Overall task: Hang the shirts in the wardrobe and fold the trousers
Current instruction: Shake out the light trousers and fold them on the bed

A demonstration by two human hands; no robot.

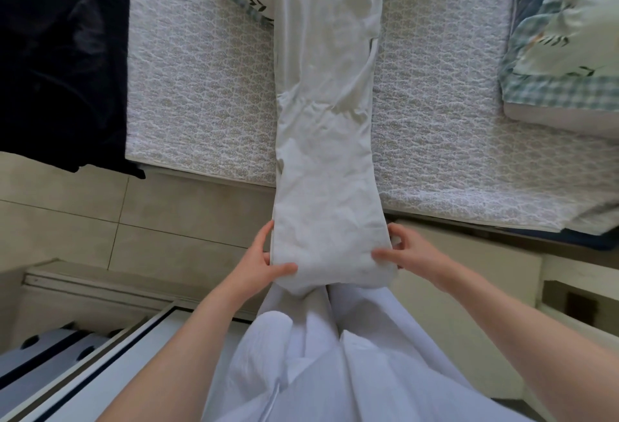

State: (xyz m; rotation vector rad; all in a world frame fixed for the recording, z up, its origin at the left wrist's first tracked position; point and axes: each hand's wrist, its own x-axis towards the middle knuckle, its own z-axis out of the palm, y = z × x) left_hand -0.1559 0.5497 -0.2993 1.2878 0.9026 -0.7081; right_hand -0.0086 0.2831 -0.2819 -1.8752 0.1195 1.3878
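Between left grip [259, 260] and right grip [410, 252], trousers [325, 140]

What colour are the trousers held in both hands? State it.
The trousers are off-white, plain with no pattern; the head view shows them best.

Pale grey-white cotton trousers [325, 113]: legs stacked one over other, stretched lengthwise across quilted bed [201, 86], waist and patch pocket at far end, creases near knee. Hem end overhangs near bed edge, pinched at sides by left hand [264, 264] and right hand [405, 254].
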